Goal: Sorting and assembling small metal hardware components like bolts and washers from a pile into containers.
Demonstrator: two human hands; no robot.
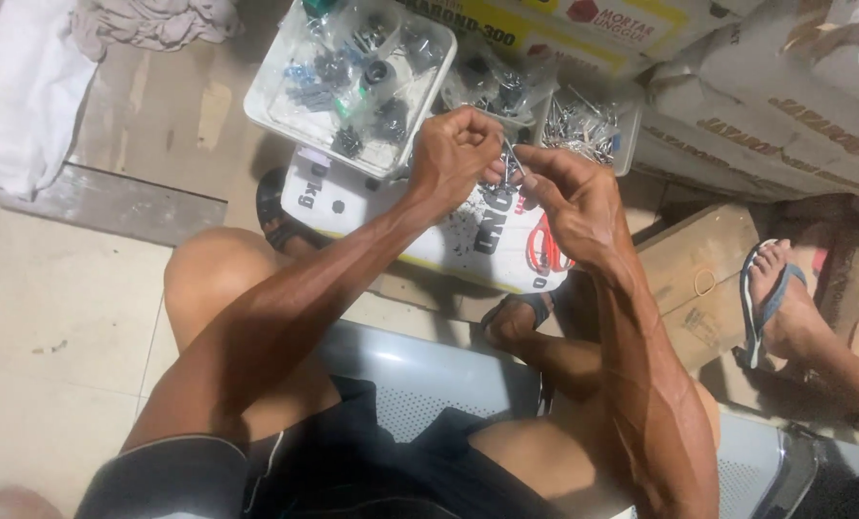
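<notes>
Left hand (453,154) curled nearly into a fist, fingertips pinched on a small metal part (512,161). Right hand (569,197) narrowed too, thumb and forefinger pinching the same part from the other side, remaining fingers loosely bent. Both hands touching at the fingertips, raised above a white printed sack (420,226) lying on the floor. Exact shape of the metal part too small to tell; thin and shiny, sticking up between the fingertips.

Just beyond the hands, at the far edge of the sack, a white plastic tray (266,101) filled with clear bags of dark fittings. Beside it to the right, a smaller clear tub (583,125) of silvery screws or nails. Orange rubber bands (543,245) on the sack near the right wrist. Stacked printed sacks (766,115) behind. Wooden board (698,279) at right, bearing another person's sandalled foot (775,293). Grey perforated seat (420,380) under the bare knees.
</notes>
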